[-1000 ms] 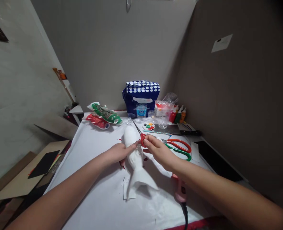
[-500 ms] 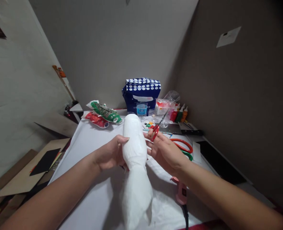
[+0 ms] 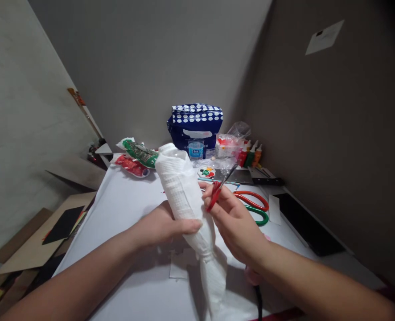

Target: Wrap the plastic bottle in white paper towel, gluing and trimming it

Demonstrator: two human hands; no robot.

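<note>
My left hand point(image 3: 166, 226) is wrapped round a white paper-covered fish-shaped form point(image 3: 184, 191), lifted off the white-covered table point(image 3: 124, 214) and tilted with its rounded end up and to the left. Its loose paper tail hangs down at the bottom centre. My right hand point(image 3: 232, 218) sits just right of the form, fingers closed on small red-handled scissors point(image 3: 217, 194) whose blades point up and to the right.
Large red-and-green scissors point(image 3: 255, 207) lie right of my hand. At the back stand a blue dotted bag point(image 3: 194, 125), a water cup point(image 3: 195, 149), paint bottles point(image 3: 250, 156), a paint palette point(image 3: 206, 171) and two painted fish point(image 3: 137, 158). A pink glue gun point(image 3: 254, 278) lies under my right wrist.
The white form went from lying on the table to being held up, and has tipped to the left. My right hand kept the small scissors and drew back a little.
</note>
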